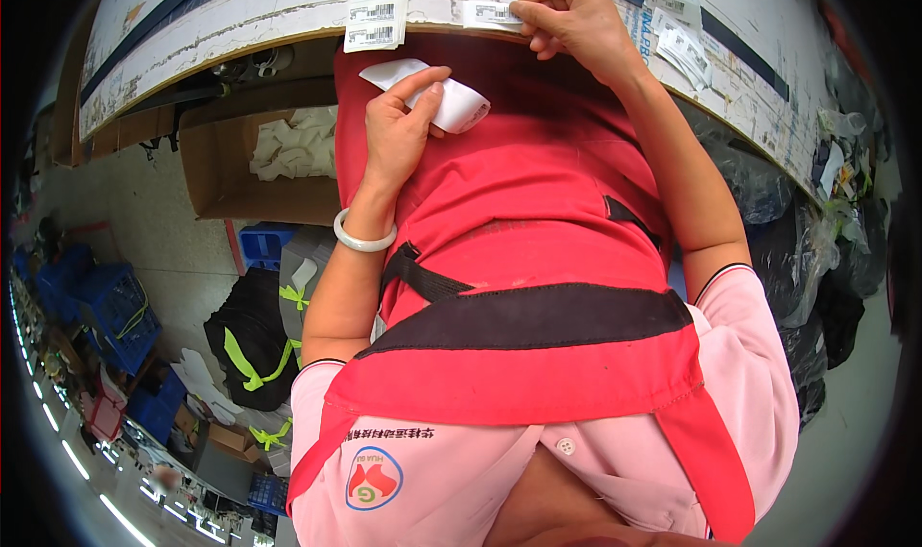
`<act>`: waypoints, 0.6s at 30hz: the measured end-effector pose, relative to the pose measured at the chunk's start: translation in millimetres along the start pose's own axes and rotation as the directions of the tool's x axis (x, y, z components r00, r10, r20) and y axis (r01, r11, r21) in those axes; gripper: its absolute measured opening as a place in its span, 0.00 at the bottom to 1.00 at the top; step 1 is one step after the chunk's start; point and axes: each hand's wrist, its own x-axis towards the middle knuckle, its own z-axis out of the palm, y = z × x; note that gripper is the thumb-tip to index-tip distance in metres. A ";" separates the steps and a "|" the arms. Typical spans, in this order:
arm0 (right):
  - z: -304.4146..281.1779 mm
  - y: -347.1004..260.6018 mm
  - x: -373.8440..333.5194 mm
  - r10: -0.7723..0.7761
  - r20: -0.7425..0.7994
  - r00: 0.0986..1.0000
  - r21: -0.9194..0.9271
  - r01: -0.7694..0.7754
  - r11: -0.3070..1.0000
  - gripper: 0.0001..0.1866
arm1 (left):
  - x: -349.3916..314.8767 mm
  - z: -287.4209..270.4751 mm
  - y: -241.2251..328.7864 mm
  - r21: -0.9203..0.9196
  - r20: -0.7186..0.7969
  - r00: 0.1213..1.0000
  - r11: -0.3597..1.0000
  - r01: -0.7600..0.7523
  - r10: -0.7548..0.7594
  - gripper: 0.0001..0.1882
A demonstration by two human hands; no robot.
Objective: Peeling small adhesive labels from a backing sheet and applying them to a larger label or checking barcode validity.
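My left hand point(401, 124) pinches a curled white label strip point(459, 105) over my red apron, just off the table's near edge. At that edge my right hand point(574, 26) has its thumb and finger closed on the end of a small white barcode label point(488, 15), which lies on the tabletop. Between the two hands, farther left, a strip of barcode labels point(375, 11) hangs slightly over the edge. More label strips point(682, 48) lie in a loose pile to the right of my right hand.
The worn white table point(192, 72) runs across the far side. Below it at left stands a cardboard box point(216, 177) with pale scraps inside. Blue crates point(120, 316) and a black bag point(252, 331) sit on the floor at left; clear and dark plastic bags point(783, 249) crowd the right.
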 end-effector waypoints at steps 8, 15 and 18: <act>-1.6 10.4 4.8 -0.010 0.005 1.000 0.033 0.010 0.999 0.08 | 0.3 -0.8 -2.2 0.010 0.004 1.000 1.000 -0.001 0.001 0.12; 6.6 -1.8 -0.3 -0.046 -0.030 0.998 -0.054 0.045 0.998 0.08 | 0.7 -1.4 0.7 0.010 -0.001 1.000 1.000 -0.008 0.008 0.11; 12.1 -5.8 -3.0 -0.078 -0.063 0.995 -0.158 0.068 0.985 0.08 | -0.1 -1.7 0.4 0.021 -0.010 1.000 1.000 0.004 -0.003 0.11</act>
